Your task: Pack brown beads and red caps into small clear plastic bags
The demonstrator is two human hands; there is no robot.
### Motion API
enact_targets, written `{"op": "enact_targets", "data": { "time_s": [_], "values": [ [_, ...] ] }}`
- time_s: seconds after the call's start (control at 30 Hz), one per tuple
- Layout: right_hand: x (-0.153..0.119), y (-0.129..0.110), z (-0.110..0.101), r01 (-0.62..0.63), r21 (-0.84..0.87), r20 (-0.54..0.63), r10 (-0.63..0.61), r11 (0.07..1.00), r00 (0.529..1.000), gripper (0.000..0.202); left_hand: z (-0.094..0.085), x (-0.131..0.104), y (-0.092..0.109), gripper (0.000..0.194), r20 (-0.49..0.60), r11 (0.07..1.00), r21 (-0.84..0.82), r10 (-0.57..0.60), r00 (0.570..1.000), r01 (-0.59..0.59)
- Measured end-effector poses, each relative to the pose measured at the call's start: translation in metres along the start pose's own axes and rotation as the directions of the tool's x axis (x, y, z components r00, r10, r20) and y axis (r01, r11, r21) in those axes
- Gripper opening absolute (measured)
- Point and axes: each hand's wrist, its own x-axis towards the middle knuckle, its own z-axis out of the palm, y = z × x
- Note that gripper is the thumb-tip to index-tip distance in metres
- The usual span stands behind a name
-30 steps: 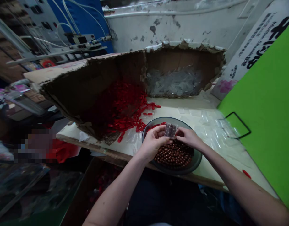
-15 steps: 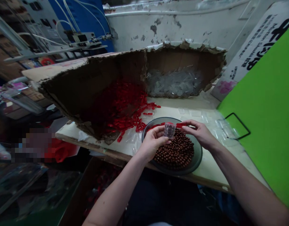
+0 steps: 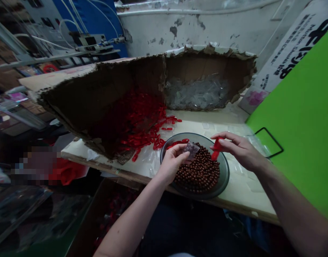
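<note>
The thumb and fingers of the left hand (image 3: 171, 162) were closed in a pinch on a small clear container (image 3: 191, 148), tilted over the left part of the bowl; whether the dark tint came from contents or from what lay behind could not be told. The right hand (image 3: 242, 150), well apart from the left, pinched a red piece (image 3: 216, 148) between thumb and fingertips, its lower end hanging over the right side of the bowl. The container looked light, thin-walled and rather slick, probably stiff but apt to crack if squeezed, so a gentle grip on opposite side walls would suit it. The red piece seemed light and smooth, best taken by its edges. Beneath both hands, brown beads (image 3: 200, 173) filled much of the bowl (image 3: 225, 178), round and glossy, likely to roll when touched; more red pieces (image 3: 181, 142) lay at its far left. The bowl sat on a pale table (image 3: 206, 118). Beyond it, a torn-edged cardboard box (image 3: 81, 92) held a red heap (image 3: 142, 110) on the left and clear pieces (image 3: 200, 93) on the right.
</note>
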Motion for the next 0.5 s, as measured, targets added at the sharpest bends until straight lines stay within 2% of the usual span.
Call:
{"op": "enact_targets", "data": {
  "time_s": [0.07, 0.13, 0.33, 0.5],
  "values": [
    [-0.003, -0.009, 0.006, 0.006, -0.089, 0.087, 0.002, 0.996, 0.996, 0.032, 0.001, 0.0, -0.002, 0.036, 0.006, 0.999, 0.036, -0.005, 1.0, 0.004],
    [-0.004, -0.016, 0.013, 0.036, -0.125, 0.122, -0.02, 0.992, 0.992, 0.033, 0.002, -0.002, -0.002, 0.036, 0.015, 0.997, 0.071, -0.024, 1.0, 0.023],
    [0.0, -0.013, 0.028, 0.067, -0.064, 0.113, -0.059, 0.996, 0.992, 0.027, 0.009, -0.008, -0.006, 0.037, 0.088, 0.988, 0.143, -0.076, 0.993, 0.063],
    [0.0, -0.009, 0.03, 0.024, -0.012, 0.102, -0.022, 1.0, 0.995, 0.027, 0.011, -0.01, -0.009, 0.039, 0.09, 0.993, 0.072, -0.104, 0.99, 0.098]
  ]
}}
